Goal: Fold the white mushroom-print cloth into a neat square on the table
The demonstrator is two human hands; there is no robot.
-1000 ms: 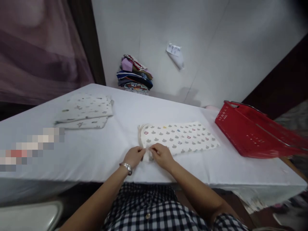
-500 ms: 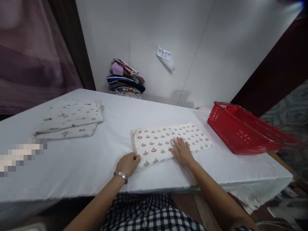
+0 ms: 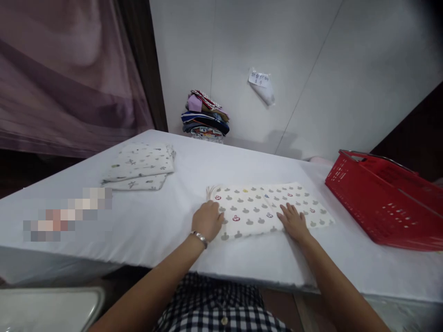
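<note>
A folded white cloth (image 3: 254,210) with a grey, red and yellow mushroom-like print lies lengthwise on the white-covered table in front of me. At its left end, my left hand (image 3: 207,222), with a silver bracelet at the wrist, is closed on the edge, fingers curled round the side and thumb near the top. My right hand (image 3: 293,223) rests open near the front edge, right of the cloth's middle, its fingers spread flat on the fabric. Layered edges show at the cloth's far left corner. The left fingertips are partly hidden.
Another folded white cloth (image 3: 141,166) with a plant-like print lies at the left of the table (image 3: 155,230). A red plastic basket (image 3: 377,203) stands at the right. Folded clothes (image 3: 206,117) are stacked by the wall. A blurred patch covers something at left.
My view has turned left. My left hand has slid farther up the cloth's left edge from its near corner. The right hand has shifted toward the cloth's front edge, still flat.
</note>
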